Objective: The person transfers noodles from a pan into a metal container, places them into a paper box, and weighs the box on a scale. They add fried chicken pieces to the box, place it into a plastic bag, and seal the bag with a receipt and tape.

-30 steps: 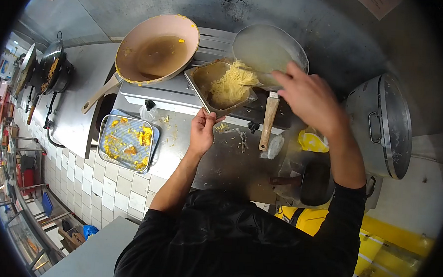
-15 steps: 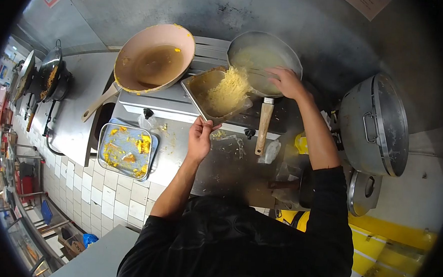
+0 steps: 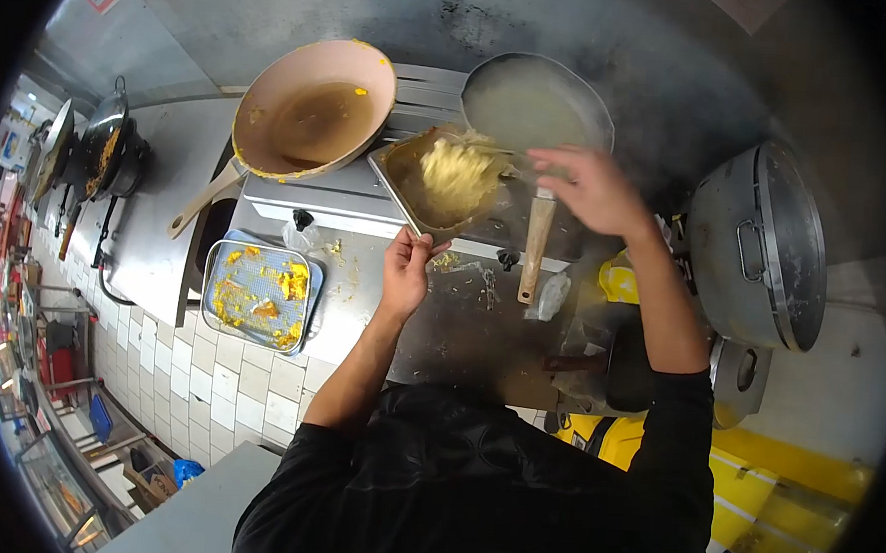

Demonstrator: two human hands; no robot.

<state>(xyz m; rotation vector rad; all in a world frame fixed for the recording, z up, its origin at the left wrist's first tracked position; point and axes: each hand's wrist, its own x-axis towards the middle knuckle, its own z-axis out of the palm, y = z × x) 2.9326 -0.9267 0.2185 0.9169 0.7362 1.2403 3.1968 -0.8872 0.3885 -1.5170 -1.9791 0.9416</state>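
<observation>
My left hand [image 3: 407,265] grips the near edge of a square metal pan [image 3: 407,201], tilted beside the steaming frying pan. Pale yellow noodles [image 3: 460,177] are bunched in the metal pan. My right hand [image 3: 596,191] is closed just right of them, over the wooden handle [image 3: 538,243] of the frying pan. A thin utensil [image 3: 515,154] runs from its fingers towards the noodles; its kind is blurred. Behind, the grey frying pan [image 3: 535,96] holds cloudy, steaming liquid.
Left of my hands stands a pink frying pan [image 3: 321,120] with brownish liquid. A wire-mesh tray [image 3: 258,297] with yellow scraps lies on the steel counter. A large pot [image 3: 765,248] stands at the right. Woks [image 3: 104,149] sit on the far left counter.
My right hand has swung right and a little nearer, from the frying pan's rim to over its handle. The noodles have moved deeper into the metal pan, which stays in my left hand.
</observation>
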